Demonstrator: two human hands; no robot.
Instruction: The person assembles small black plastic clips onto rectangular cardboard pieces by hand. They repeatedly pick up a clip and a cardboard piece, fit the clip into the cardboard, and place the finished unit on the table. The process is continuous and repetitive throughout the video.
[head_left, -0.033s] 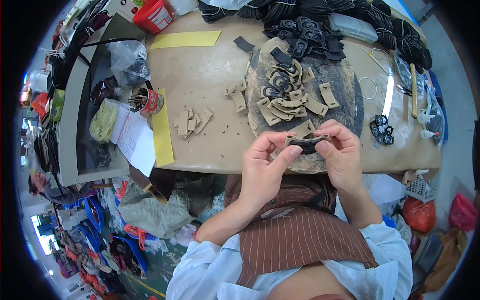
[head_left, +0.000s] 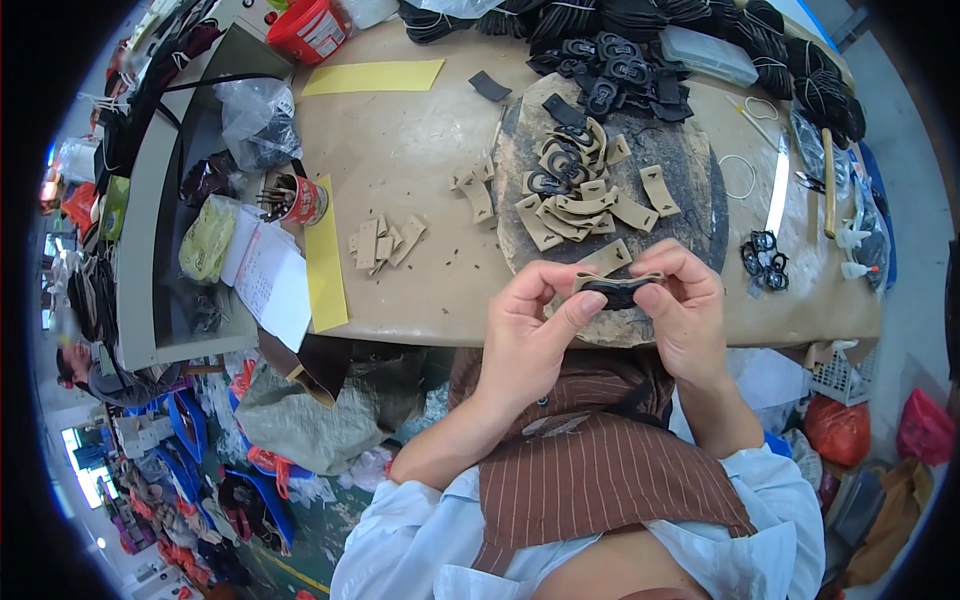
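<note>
Room: a crowded workshop seen from above; floor at lower left heaped with bags and blue and red goods, and another person (head_left: 75, 365) sits at the far left edge.

Tabletop (head_left: 420, 130): broad tan work surface with rounded corners, speckled with small dark offcuts.

Side shelf (head_left: 140, 230): grey unit along the tabletop's left side, holding plastic bags and a yellow-green bundle.

Round pad (head_left: 690, 165): worn, dark-stained disc at the tabletop's near centre, carrying a heap of tan strap pieces (head_left: 570, 195).

Black parts pile (head_left: 620, 70): buckles and cords along the far edge.

Yellow sheets (head_left: 372, 76): one lies flat at the far left of the tabletop, another runs down its left side beside white papers.

Red bucket (head_left: 308, 30): far left corner.

Red tin (head_left: 300, 200): holds tools, near the left edge.

Small tan stack (head_left: 380, 240): loose pieces left of the pad.

Left hand (head_left: 530, 330): closed in a pinch, thumb pressed on the left end of the black buckle (head_left: 615, 292).

Right hand (head_left: 685, 310): likewise closed, fingers gripping the right end of the buckle, which has a tan strap (head_left: 610, 277) along its top and is held above the near tabletop edge.
</note>
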